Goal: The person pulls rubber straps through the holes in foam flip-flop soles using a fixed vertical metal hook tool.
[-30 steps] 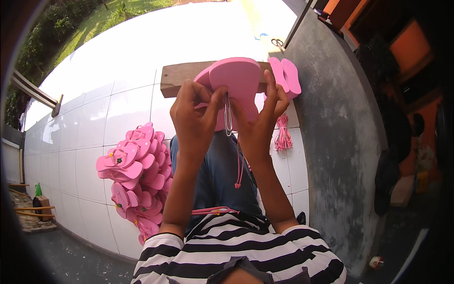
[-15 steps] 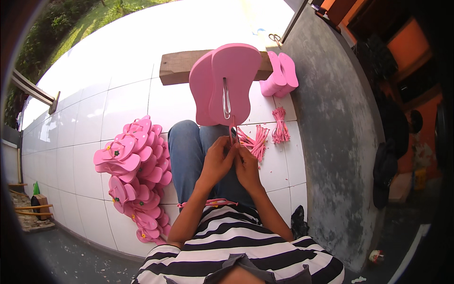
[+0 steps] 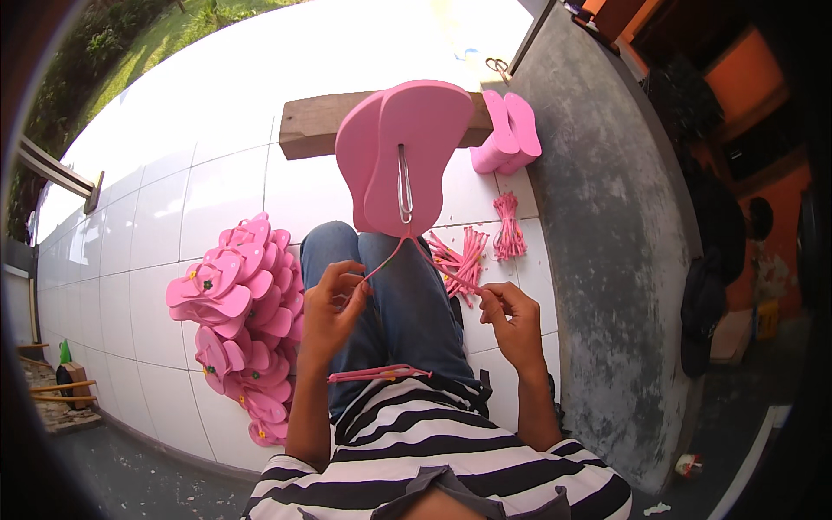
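A pink flip-flop strap (image 3: pixel 446 274) spreads in a V from the near end of a pair of pink foam soles (image 3: pixel 433 117). My left hand (image 3: pixel 334 303) pinches one arm of it, and my right hand (image 3: pixel 515 322) pinches the other. Both hands are over my thighs, well apart. A bent metal wire (image 3: pixel 405 195) sticks out of a hole in the upper sole and lies along it. The soles rest against a wooden block (image 3: pixel 305 128). Across my lap lies another pink strap (image 3: pixel 351 376) with a small yellow piece on it.
Strapped pink flip-flops with small flowers (image 3: pixel 247 299) are heaped on the white tiles at left. To the right lie loose straps (image 3: pixel 466 256), a tied bundle of straps (image 3: pixel 510 227) and stacked soles (image 3: pixel 511 130). Scissors (image 3: pixel 497 67) lie farther off, beside a grey wall (image 3: pixel 607 217).
My hands were close together at the soles' near end. They have moved apart and back toward me, left and right, pulling the strap's two arms into a wide V.
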Action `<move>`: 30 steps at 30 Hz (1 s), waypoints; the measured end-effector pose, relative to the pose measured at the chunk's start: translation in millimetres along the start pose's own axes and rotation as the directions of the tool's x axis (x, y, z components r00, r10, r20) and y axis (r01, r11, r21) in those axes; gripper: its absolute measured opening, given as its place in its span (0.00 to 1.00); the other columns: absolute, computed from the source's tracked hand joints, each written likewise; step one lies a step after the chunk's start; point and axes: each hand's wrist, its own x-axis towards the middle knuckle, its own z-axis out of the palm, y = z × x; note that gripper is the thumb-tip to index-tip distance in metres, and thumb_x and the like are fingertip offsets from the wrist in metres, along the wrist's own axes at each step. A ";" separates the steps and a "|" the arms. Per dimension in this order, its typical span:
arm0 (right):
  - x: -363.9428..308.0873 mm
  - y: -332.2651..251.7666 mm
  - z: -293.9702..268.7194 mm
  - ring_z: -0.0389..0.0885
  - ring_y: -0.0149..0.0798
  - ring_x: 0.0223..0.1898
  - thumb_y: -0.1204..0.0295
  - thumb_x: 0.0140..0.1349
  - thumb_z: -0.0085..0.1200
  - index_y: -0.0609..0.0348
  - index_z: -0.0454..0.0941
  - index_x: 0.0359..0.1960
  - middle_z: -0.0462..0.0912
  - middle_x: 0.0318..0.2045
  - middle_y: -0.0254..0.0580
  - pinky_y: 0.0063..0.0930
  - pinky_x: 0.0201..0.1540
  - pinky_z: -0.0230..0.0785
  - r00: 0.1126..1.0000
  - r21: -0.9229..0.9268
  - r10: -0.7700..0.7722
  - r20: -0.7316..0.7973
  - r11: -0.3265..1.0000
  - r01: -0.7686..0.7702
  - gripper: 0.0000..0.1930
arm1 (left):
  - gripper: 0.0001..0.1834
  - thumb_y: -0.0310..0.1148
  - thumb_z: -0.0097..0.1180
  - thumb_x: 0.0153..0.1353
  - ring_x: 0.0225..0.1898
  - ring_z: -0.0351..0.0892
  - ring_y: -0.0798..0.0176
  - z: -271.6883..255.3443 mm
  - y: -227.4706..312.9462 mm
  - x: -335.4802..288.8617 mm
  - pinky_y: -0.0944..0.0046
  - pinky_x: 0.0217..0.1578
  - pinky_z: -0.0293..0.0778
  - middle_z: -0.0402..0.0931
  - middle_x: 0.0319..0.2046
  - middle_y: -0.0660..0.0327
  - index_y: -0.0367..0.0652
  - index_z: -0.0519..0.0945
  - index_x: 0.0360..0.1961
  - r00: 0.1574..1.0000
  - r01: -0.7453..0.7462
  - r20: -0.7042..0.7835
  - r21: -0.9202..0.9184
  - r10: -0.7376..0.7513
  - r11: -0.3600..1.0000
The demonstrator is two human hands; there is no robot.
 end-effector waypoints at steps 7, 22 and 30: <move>31.6 -11.1 -20.4 0.80 0.41 0.37 0.71 0.64 0.59 0.61 0.82 0.42 0.82 0.37 0.43 0.34 0.42 0.71 0.915 -0.544 -0.395 -0.079 0.786 0.292 0.09 | 0.06 0.24 0.62 0.61 0.23 0.78 0.70 -37.6 24.5 10.5 0.73 0.25 0.75 0.79 0.27 0.58 0.32 0.81 0.37 0.982 -0.142 -0.151 -0.193 0.113 0.971; 72.3 -82.1 32.4 0.81 0.39 0.45 0.73 0.58 0.66 0.60 0.85 0.41 0.83 0.42 0.43 0.31 0.51 0.72 0.647 0.447 -0.706 0.286 0.696 0.562 0.10 | 0.06 0.25 0.70 0.54 0.37 0.79 0.67 29.8 43.3 51.6 0.69 0.40 0.72 0.81 0.28 0.60 0.35 0.84 0.29 0.871 0.067 0.405 -0.660 0.279 0.748; 73.8 -85.8 64.1 0.82 0.34 0.43 0.78 0.63 0.62 0.66 0.77 0.42 0.83 0.40 0.46 0.27 0.48 0.75 0.851 0.694 -0.520 -0.071 0.587 0.417 0.08 | 0.11 0.25 0.66 0.59 0.38 0.79 0.70 13.2 70.8 84.5 0.68 0.36 0.76 0.81 0.38 0.60 0.36 0.79 0.41 0.855 -0.509 -0.216 -0.175 0.472 0.843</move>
